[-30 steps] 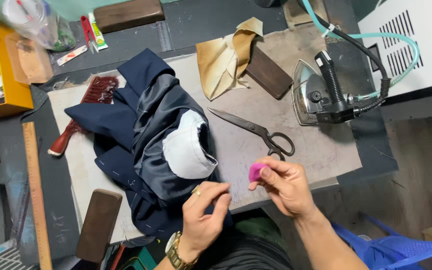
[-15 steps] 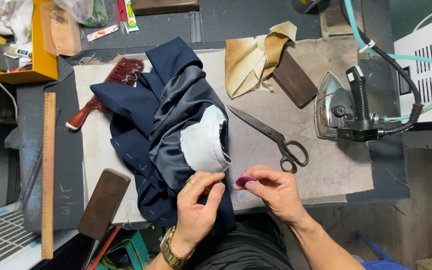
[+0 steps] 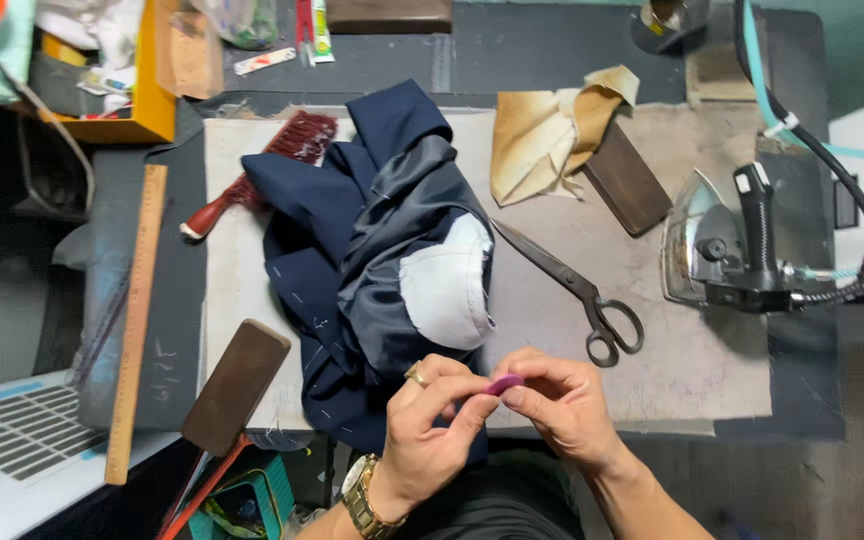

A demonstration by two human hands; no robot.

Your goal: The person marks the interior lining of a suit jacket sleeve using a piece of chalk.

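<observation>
Fingertips of both hands met over the near edge of the table (image 3: 712, 380), and between them sat a small magenta chalk piece (image 3: 503, 383). The right hand (image 3: 562, 405) pinched it from the right side, thumb and forefinger pressed against it, while the left hand (image 3: 430, 420), wearing a ring and a gold wristwatch (image 3: 360, 497), closed its thumb and forefinger on the same piece from the left. So the chalk lay right at the meeting point of the two grips, just beside the lower edge of the navy jacket (image 3: 352, 270), which was heaped on the pale pressing pad with its grey lining and a white shoulder pad (image 3: 447, 285) turned up. Whether the chalk touched the cloth could not be told. Black scissors (image 3: 572, 290) lay closed just beyond the right hand, handles towards it. Further right stood a steam iron (image 3: 727, 250) with its hose. A wooden block (image 3: 235, 385) and a wooden ruler (image 3: 135, 320) lay to the left, well apart from the hands, and a red-handled brush (image 3: 262, 170) rested at the jacket's far side
</observation>
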